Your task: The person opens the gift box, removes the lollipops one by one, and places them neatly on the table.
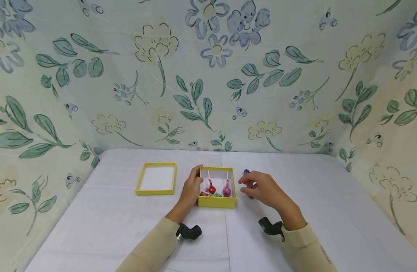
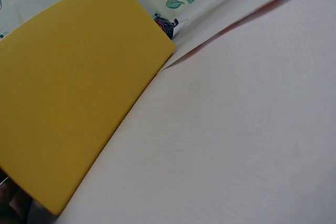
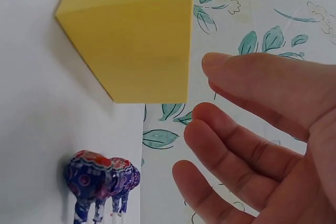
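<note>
A yellow box [image 1: 216,203] stands uncovered on the table, with several wrapped lollipops in it. Among these are a red lollipop [image 1: 212,189] and a pink lollipop [image 1: 227,191], sticks pointing toward the far wall. My left hand [image 1: 191,189] grips the box by its left side; its fingers are partly hidden behind the wall. Just right of the box is my right hand [image 1: 264,189], holding nothing, fingers loosely bent and thumb apart from them. Under and beside it lie several purple-wrapped lollipops [image 3: 88,176] in a row, mostly covered by the hand in the head view.
A shallow yellow lid [image 1: 155,192] with a white inside lies left of the box. White cloth [image 1: 126,234] with a crease covers the table. Flower-printed fabric [image 1: 208,113] hangs behind and at both sides.
</note>
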`<action>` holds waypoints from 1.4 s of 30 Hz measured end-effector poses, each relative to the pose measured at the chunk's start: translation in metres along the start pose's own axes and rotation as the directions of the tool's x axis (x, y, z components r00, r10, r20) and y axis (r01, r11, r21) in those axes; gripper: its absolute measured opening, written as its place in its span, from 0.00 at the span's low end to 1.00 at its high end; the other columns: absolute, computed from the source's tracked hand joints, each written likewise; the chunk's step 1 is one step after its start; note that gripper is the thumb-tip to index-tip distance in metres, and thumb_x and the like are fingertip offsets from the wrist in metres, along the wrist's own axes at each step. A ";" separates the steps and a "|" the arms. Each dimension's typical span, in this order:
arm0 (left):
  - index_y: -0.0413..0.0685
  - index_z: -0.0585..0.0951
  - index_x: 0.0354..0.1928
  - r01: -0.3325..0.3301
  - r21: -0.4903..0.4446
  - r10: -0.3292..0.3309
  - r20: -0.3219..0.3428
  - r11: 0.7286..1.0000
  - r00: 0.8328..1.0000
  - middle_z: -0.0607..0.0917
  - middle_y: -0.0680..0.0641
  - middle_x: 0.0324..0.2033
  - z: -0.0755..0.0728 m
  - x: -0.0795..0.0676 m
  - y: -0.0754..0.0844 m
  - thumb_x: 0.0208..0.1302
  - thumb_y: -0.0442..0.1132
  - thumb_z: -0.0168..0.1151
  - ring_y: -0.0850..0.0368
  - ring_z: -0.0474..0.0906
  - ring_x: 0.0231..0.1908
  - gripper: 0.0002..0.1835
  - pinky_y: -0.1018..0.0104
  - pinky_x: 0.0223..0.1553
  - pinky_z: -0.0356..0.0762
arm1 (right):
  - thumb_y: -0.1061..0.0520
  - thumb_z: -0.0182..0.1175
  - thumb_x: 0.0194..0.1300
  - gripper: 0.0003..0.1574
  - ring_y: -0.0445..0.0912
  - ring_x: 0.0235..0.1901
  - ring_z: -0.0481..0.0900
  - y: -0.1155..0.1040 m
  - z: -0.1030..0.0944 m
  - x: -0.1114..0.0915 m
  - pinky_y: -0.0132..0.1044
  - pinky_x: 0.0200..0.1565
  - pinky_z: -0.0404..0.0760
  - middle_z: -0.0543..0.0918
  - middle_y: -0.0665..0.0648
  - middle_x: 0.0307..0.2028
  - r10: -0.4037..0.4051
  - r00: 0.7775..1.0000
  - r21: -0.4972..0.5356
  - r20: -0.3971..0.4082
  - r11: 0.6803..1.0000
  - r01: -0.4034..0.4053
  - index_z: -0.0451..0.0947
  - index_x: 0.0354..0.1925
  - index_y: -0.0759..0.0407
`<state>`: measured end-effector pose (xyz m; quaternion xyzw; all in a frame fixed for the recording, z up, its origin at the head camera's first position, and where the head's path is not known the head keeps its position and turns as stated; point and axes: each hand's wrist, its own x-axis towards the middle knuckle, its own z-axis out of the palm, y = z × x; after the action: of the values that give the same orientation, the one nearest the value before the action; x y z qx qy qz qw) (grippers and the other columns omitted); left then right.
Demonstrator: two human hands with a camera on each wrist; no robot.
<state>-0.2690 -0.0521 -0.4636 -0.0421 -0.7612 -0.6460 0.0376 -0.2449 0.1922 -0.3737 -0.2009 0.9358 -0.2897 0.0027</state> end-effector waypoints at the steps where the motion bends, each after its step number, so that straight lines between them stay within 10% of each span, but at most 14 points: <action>1: 0.50 0.61 0.71 0.005 0.003 -0.005 -0.003 1.000 1.000 0.63 0.48 0.70 0.000 0.000 0.000 0.68 0.37 0.40 0.53 0.57 0.70 0.28 0.53 0.69 0.54 | 0.58 0.69 0.56 0.12 0.45 0.37 0.76 -0.002 0.000 0.001 0.39 0.43 0.82 0.80 0.47 0.35 -0.006 1.000 -0.003 -0.001 1.000 0.006 0.83 0.41 0.51; 42: 0.49 0.63 0.70 -0.036 0.019 0.036 -0.004 0.999 0.999 0.68 0.45 0.67 -0.001 0.001 -0.003 0.67 0.38 0.40 0.51 0.63 0.66 0.28 0.51 0.67 0.59 | 0.60 0.68 0.57 0.14 0.46 0.41 0.78 -0.033 0.053 0.055 0.42 0.47 0.81 0.83 0.51 0.40 -0.115 0.986 0.003 0.119 0.993 0.115 0.82 0.44 0.54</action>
<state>-0.2701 -0.0538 -0.4658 -0.0541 -0.7662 -0.6382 0.0511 -0.2771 0.1178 -0.3937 -0.2715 0.9213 -0.2753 0.0411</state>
